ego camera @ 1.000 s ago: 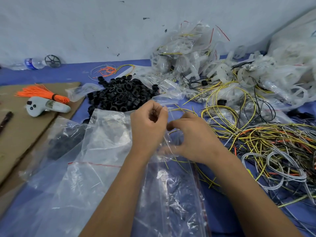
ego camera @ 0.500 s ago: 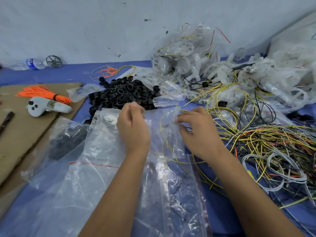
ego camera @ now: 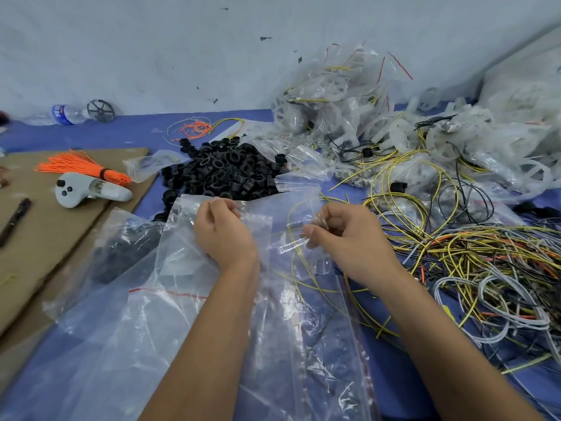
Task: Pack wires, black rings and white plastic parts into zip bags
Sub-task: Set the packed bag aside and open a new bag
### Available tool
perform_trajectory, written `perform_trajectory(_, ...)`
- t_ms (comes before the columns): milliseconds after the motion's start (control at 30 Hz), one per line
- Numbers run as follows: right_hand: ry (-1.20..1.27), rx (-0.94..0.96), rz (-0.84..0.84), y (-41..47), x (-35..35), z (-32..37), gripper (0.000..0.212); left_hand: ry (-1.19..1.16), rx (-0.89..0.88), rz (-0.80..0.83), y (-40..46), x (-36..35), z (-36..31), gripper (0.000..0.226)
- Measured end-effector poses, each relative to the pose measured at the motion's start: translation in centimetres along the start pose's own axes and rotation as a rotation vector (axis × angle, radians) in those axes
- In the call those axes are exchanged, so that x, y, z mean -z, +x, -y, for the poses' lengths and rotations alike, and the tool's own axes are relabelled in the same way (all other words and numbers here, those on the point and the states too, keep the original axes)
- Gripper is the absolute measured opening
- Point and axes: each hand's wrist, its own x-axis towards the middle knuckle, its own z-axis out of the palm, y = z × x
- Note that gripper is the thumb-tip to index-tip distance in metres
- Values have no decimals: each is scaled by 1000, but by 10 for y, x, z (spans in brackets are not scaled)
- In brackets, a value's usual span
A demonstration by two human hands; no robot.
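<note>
Clear zip bag [ego camera: 273,226] stretched between left hand [ego camera: 223,232] and right hand [ego camera: 346,235], fingers of each curled, pinching its top edge.

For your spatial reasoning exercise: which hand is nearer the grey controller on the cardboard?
Left. The left hand lies right of the grey controller; the right hand is farther right, beside the wires.

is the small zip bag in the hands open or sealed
Cannot tell. Both the left hand and the right hand pinch the small zip bag along its top edge, hiding the zip strip.
</note>
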Motion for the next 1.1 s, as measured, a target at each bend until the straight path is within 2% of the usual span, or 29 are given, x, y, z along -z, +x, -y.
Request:
perform_trajectory(233, 362, -150, 162, -1, 3, 5, 18, -8, -5, -18, 4, 0, -1, 28)
perform_trajectory(333, 357, -197, 185, -1, 7, 4, 22, 6, -8, -28, 7, 0, 0, 29)
perform_trajectory(433, 341, -251, 234, -1, 10, 1, 35, 14, -9, -37, 9, 1, 1, 29)
perform_trajectory(533, 299, -281, 288, -1, 12, 0, 62, 25, -10, -30, 12, 3, 1, 30)
perform_trajectory(600, 216, -211, 334, -2, 13, 1, 83, 40, -17, -29, 13, 3, 2, 30)
perform_trajectory(667, 165, -130, 343, -3, 13, 3, 91, 60, -27, -29, 14, 4, 3, 30)
perform_trajectory(733, 210, -81, 327, -4, 12, 4, 80, 79, -33, -23, 14, 4, 4, 29)
perform_trajectory(900, 280, -12, 241, -4, 12, 11, 23, 164, -73, -6, 17, 6, 6, 29)
perform_trajectory(1033, 296, 8, 207, -7, 5, 12, 15, 358, -201, 13, 12, 7, 6, 23)
perform_trajectory(1100, 261, 19, 235, -7, 3, 11, 20, 351, -319, 105, 3, 5, 3, 25)
